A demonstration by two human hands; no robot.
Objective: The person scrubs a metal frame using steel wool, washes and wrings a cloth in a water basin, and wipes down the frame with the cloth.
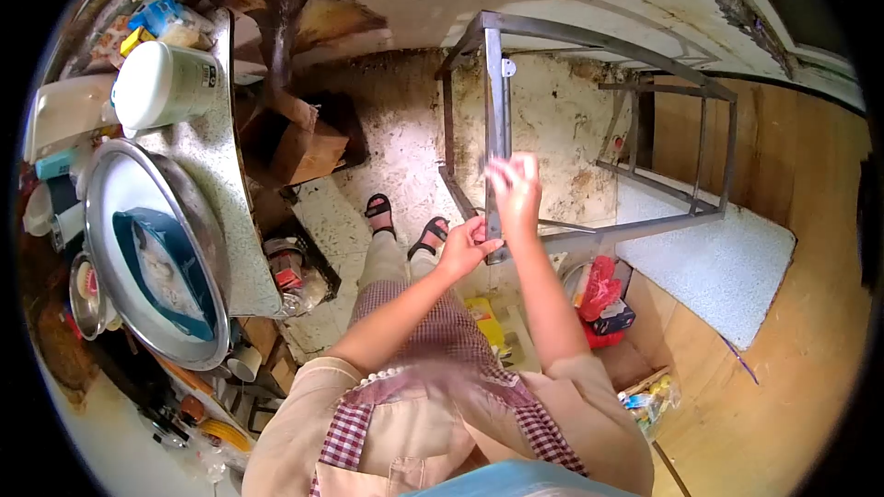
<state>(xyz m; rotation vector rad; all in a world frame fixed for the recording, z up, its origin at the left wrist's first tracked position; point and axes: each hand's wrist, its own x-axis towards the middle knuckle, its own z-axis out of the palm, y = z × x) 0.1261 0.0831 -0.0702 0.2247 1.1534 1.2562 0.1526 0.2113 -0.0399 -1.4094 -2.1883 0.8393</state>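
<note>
1 metal frame — left hand on it, right hand alongside

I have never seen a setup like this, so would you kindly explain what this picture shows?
There is no machine here: a person works bare-handed, and this single view comes from a camera worn on the head, looking forward and down. The left hand seems to hold the near corner of a metal frame. The right hand, blurred, is at the same frame just beyond; its hold is unclear. On the table at left are a white bucket and a large metal basin containing a blue-green tray.
</note>
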